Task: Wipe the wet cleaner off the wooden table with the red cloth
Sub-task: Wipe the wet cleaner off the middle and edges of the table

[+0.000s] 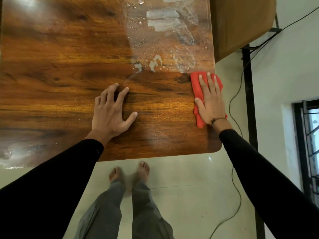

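Observation:
The wooden table (60,66) fills the upper left of the head view. Wet cleaner (164,35), with droplets and foamy streaks, covers its far right part. The red cloth (196,83) lies flat at the table's right edge, just below the wet patch. My right hand (209,100) presses flat on the cloth, fingers spread and pointing away from me. My left hand (112,109) rests palm down on bare wood in the middle, fingers apart, holding nothing. The strip between my hands looks dry.
A brown padded object (241,23) stands past the table's right edge. A black metal post (248,100) and a thin cable (234,169) run down the pale floor on the right. A barred window (309,144) is at far right. My bare feet (129,173) stand below the table's near edge.

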Demonstrator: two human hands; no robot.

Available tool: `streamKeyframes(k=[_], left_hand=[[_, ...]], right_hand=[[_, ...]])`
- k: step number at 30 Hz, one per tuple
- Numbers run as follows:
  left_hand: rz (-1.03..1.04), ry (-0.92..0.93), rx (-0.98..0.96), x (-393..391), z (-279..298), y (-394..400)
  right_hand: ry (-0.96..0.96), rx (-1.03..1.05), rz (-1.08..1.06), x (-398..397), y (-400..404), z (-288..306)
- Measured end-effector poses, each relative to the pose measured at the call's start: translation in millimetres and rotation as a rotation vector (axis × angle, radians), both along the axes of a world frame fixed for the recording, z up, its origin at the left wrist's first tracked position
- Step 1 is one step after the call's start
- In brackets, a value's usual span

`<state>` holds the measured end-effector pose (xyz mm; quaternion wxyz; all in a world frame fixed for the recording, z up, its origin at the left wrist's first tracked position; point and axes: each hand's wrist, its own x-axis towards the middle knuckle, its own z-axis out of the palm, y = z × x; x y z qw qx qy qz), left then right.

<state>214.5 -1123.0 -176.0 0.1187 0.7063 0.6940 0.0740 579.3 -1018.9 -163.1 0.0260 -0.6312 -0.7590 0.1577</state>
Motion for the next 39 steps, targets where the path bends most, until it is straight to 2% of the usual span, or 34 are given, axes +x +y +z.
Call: streamKeyframes(k=[4, 10, 12, 16, 21, 24, 31, 35, 37, 39], left_hand=[[0.001, 0.009, -0.008, -3, -1, -1], [-0.008, -0.009, -0.006, -1, 3, -1], [-0.005, -0.014, -0.023, 2, 3, 1], [-0.011, -0.016, -0.012, -1, -1, 2], [-0.008, 0.002, -0.019, -2, -3, 0], [-0.003, 0.008, -0.027, -4, -5, 0], [0.050, -0.027, 0.020, -3, -8, 0], [0.048, -0.039, 0.047, -2, -12, 0], [0.045, -0.044, 0.054, -2, -13, 0], [0.037, -0.047, 0.050, 0, -13, 0]], right_hand=[[-0.037, 0.003, -0.051, -19, 23, -4], [-0.029, -0.049, -0.096, 12, -116, 2], [-0.038, -0.073, -0.115, 18, -127, 1], [-0.028, -0.050, -0.075, 5, -54, 1], [-0.106, -0.009, -0.172, -39, 50, -4], [-0.158, -0.005, -0.163, -81, 56, -6], [-0.075, 0.035, 0.212, -193, 19, -5], [-0.082, 0.053, 0.386, -160, 1, -9], [-0.115, 0.057, 0.345, -126, -1, -10], [-0.115, 0.031, 0.201, -91, 8, -8]])
